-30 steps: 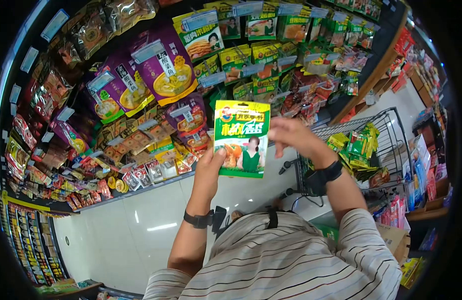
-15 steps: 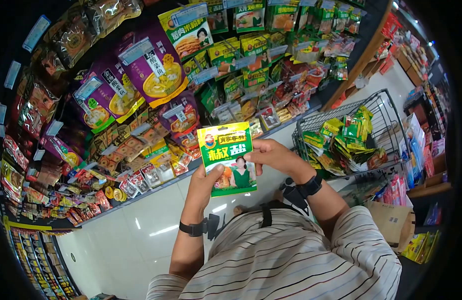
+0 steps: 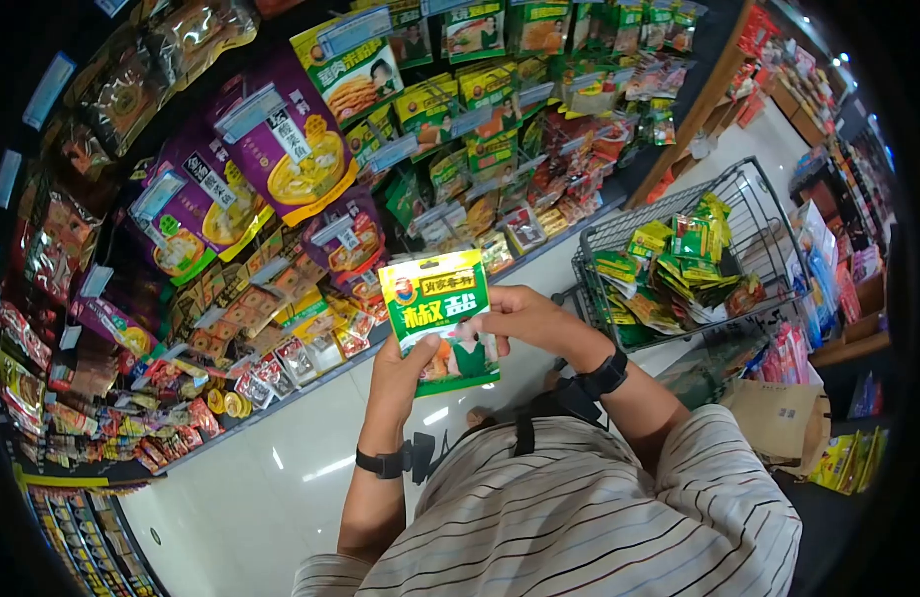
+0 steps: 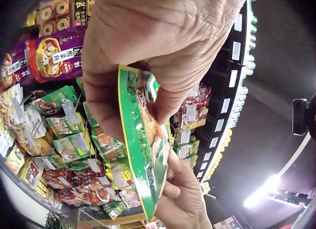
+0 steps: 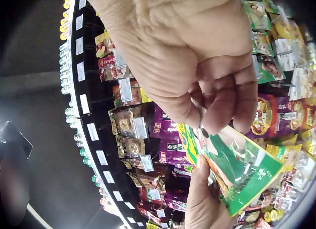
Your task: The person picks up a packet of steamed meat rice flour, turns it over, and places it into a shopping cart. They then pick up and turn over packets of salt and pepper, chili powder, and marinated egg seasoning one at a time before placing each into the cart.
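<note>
A flat green and yellow seasoning packet (image 3: 440,308) is held upright in front of the body, its printed front facing up toward the head camera. My left hand (image 3: 392,383) grips its lower left side, thumb across the front and fingers behind. On the opposite edge, my right hand (image 3: 539,320) pinches the packet with the thumb in front. The left wrist view shows the packet (image 4: 143,140) nearly edge-on between thumb and fingers. In the right wrist view the right thumb and fingers (image 5: 217,108) close on the packet's edge.
Shelves of hanging packets (image 3: 425,114) and large purple pouches (image 3: 291,159) stand ahead. To the right is a wire shopping cart (image 3: 748,199) holding a pile of green and yellow packets (image 3: 689,249). A brown paper bag (image 3: 778,423) sits behind the cart. Pale tiled floor (image 3: 251,497) lies below.
The right hand came in from beside the packet and now pinches its right edge. The packet moved down and left in the head view, still gripped by the left hand.
</note>
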A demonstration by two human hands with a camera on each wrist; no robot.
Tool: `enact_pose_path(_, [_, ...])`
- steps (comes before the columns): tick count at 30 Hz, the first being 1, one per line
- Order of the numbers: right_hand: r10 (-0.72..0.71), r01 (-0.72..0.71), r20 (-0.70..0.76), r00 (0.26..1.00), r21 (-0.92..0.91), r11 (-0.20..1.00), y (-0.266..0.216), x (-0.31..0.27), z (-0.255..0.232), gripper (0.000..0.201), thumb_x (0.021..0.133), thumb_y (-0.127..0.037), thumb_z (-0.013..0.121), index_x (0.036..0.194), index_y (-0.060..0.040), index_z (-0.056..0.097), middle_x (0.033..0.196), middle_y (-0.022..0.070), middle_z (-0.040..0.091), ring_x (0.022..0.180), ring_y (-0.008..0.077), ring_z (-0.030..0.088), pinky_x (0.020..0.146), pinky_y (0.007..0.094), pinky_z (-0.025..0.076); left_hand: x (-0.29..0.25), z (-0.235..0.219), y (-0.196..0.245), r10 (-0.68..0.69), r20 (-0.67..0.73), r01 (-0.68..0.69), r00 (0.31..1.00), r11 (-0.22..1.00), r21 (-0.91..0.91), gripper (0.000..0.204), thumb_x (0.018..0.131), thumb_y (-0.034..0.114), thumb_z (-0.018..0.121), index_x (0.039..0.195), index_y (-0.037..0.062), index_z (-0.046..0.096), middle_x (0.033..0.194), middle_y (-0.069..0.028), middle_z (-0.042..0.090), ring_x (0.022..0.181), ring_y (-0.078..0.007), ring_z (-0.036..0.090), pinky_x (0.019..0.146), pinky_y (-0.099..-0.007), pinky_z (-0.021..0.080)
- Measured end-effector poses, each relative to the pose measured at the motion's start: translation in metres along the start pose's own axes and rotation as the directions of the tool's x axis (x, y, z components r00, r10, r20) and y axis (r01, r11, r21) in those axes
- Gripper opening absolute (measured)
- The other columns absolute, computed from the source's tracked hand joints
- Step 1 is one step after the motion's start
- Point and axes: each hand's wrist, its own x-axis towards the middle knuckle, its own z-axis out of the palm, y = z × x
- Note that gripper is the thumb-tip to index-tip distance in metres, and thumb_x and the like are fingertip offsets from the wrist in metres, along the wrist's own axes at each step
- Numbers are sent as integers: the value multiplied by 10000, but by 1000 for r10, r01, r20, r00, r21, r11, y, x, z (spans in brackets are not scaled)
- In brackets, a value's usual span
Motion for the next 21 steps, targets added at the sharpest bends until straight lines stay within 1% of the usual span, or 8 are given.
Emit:
enact_pose_path(2, [5,-5,-5,1000,-2,1000,1,-2,2,331,960,-238,633,1231,-49,627,923,19,668,587,74,572,533,219,487,-2,1,2,2,2,-2,1000,1000,0,347,940,149,658,1264,46,588,1119,-45,675,965,-131,647,850,-288,524])
enact_pose_path(3, [-8,8,1,1000,2,1000,-1,-2,4,327,961,-232,633,1231,-49,625,927,20,668,604,77,576,536,223,489,-4,3,5,14,10,-14,1000,1000,9,303,961,183,643,1218,26,605,1099,-61,681,947,-119,643,830,-268,517])
enact_pose_path(6, [-15,15,10,1000,-17,1000,0,-3,6,322,966,-207,627,1243,-43,616,945,15,676,630,62,577,551,217,494,-2,1,2,4,13,-5,1000,999,34,310,963,191,637,1221,23,601,1088,-60,681,940,-117,641,826,-266,516])
enact_pose_path(9, [-24,23,-25,999,-33,999,7,-4,5,316,957,-202,640,1232,-48,626,926,9,676,615,61,577,534,217,495,-2,1,0,10,24,-11,1000,998,69,303,966,199,627,1210,21,599,1074,-61,682,920,-112,641,815,-260,515])
enact_pose_path(12, [-8,4,-67,998,-66,998,15,-6,4,307,952,-205,647,1218,-52,636,913,7,677,603,59,577,525,215,496,-1,-3,-6,-49,34,48,998,998,45,321,952,156,641,1241,24,592,1104,-60,674,932,-134,653,823,-282,535])
enact_pose_path(17, [-33,29,-153,988,-28,999,14,-16,8,264,944,-194,647,1164,-50,667,769,-18,638,577,40,558,508,209,460,0,0,-14,-63,72,63,995,998,10,319,973,167,619,1259,30,579,1118,-62,671,955,-133,651,838,-288,538])
enact_pose_path(20, [-7,2,-182,983,-31,1000,20,-21,3,271,936,-217,652,1150,-51,670,812,-3,653,590,60,548,522,228,459,-1,8,-13,-45,101,46,994,999,-6,309,989,206,599,1227,9,583,1089,-71,680,945,-120,649,832,-269,525])
enact_pose_path(21, [-10,7,-191,981,-17,1000,20,-23,1,266,937,-218,650,1142,-50,673,792,-12,645,591,59,545,528,227,460,1,8,-14,-83,124,85,989,996,-12,337,980,172,610,1280,29,561,1162,-65,657,1004,-139,640,882,-298,526])
